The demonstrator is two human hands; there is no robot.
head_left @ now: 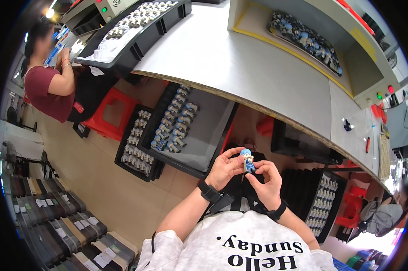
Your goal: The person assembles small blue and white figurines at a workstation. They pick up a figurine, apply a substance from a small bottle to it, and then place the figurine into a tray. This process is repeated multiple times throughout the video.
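A small toy figurine (pixel 248 161) with a blue cap and blue clothes sits upright between my two hands, just above my lap. My left hand (pixel 225 169) grips it from the left with thumb and fingertips. My right hand (pixel 267 181) pinches its lower part from the right. Both wrists wear a black band. Straight ahead, below the table edge, a black tray (pixel 213 131) holds two rows of similar blue figurines (pixel 174 119) along its left side.
A grey worktable (pixel 240 58) curves across the top, carrying a black tray of pale figurines (pixel 138 18) and a tray of blue ones (pixel 305 36). More black trays (pixel 136 140) lie on the floor. A person in a dark red top (pixel 48 86) sits at left; another person (pixel 389 212) at right.
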